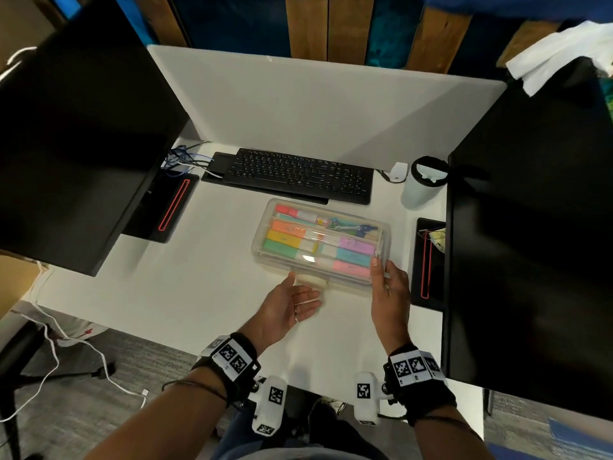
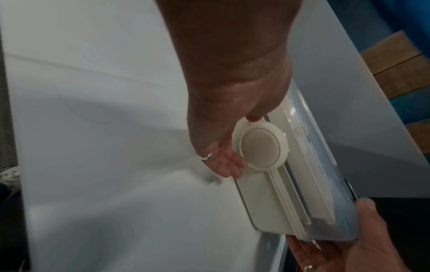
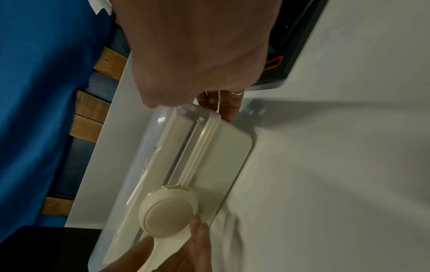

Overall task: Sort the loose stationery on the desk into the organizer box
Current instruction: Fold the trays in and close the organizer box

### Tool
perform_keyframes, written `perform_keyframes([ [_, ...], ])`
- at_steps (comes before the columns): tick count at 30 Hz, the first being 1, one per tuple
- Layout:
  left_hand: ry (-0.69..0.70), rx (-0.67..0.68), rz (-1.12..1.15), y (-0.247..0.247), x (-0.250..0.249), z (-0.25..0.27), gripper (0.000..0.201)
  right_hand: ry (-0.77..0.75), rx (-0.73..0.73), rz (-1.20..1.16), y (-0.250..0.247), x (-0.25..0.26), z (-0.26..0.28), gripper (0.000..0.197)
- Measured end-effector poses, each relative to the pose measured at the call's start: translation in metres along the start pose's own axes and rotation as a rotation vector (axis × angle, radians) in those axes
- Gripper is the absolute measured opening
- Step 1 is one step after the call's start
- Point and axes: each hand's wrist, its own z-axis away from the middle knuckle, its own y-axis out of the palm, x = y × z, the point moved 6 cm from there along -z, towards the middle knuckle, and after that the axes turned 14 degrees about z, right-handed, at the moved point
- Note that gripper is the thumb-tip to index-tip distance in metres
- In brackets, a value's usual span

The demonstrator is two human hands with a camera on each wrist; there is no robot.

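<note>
The organizer box (image 1: 320, 240) sits on the white desk (image 1: 205, 280) in front of the keyboard, its clear lid down over rows of coloured highlighters (image 1: 285, 242) and pens. A round cream latch (image 1: 310, 279) sticks out of its near side. My left hand (image 1: 303, 287) lies palm up at that latch (image 2: 261, 145), thumb beside it and straight fingers under it. My right hand (image 1: 381, 272) grips the box's near right corner (image 3: 197, 114), thumb on the lid, fingers down the side.
A black keyboard (image 1: 298, 175) lies just behind the box. A lidded cup (image 1: 423, 184) and a small white adapter (image 1: 398, 171) stand at the back right. Dark monitors flank the desk, left (image 1: 83, 134) and right (image 1: 537, 244). Cables (image 1: 185, 161) trail at the back left.
</note>
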Motion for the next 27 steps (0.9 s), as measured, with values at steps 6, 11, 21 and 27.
perform_keyframes([
  [6,0.254,-0.243,0.059,-0.037,-0.042,0.008,0.023,-0.024,0.037,0.007,0.002,-0.006,-0.004,0.05],
  [11,0.472,-0.183,-0.05,-0.037,-0.102,0.021,0.041,0.007,0.039,0.028,0.002,-0.002,-0.002,0.054],
  [21,0.593,0.123,-0.58,0.018,-0.15,0.012,0.037,0.033,0.025,0.097,0.003,0.018,-0.038,0.049],
  [27,0.591,0.098,-0.714,0.038,-0.174,-0.011,0.045,0.145,0.1,0.128,0.0,0.038,-0.06,0.066],
])
